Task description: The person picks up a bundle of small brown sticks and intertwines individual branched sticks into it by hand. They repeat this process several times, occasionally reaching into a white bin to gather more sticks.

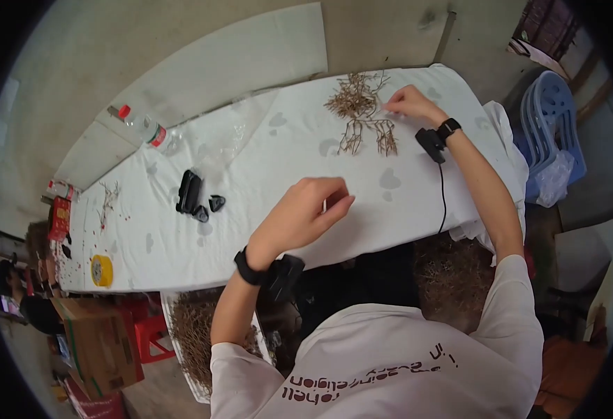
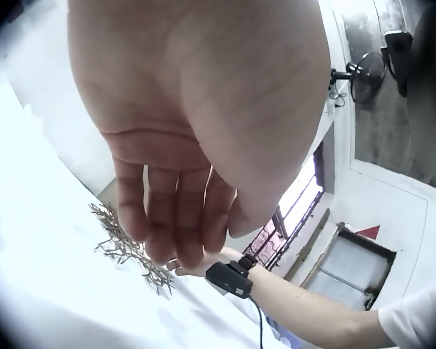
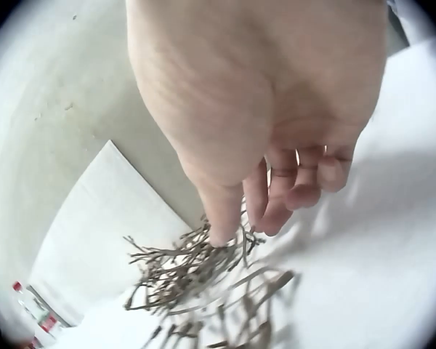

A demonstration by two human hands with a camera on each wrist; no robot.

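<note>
A bunch of dry, branching brown twigs (image 1: 352, 101) lies toward the far side of the white-covered table. Smaller sprigs (image 1: 385, 136) spread out in front of it. At the right edge of the bunch is my right hand (image 1: 416, 105), thumb and fingertips right at the twigs. In the right wrist view, the thumb (image 3: 221, 211) overlaps the bunch, with a gap between it and the bent fingers. My left hand (image 1: 306, 209) hovers near the table's front edge, loosely curled around nothing. The left wrist view shows its bent fingers (image 2: 174, 218) with no object among them.
A black case (image 1: 189, 192) with small black pieces lies left of centre on the tablecloth (image 1: 250, 188). Behind it stands a plastic bottle (image 1: 142, 129). Yellow tape (image 1: 101, 270) sits at the left end. Blue stools (image 1: 551, 126) are stacked at right; a cable trails from the right wrist camera.
</note>
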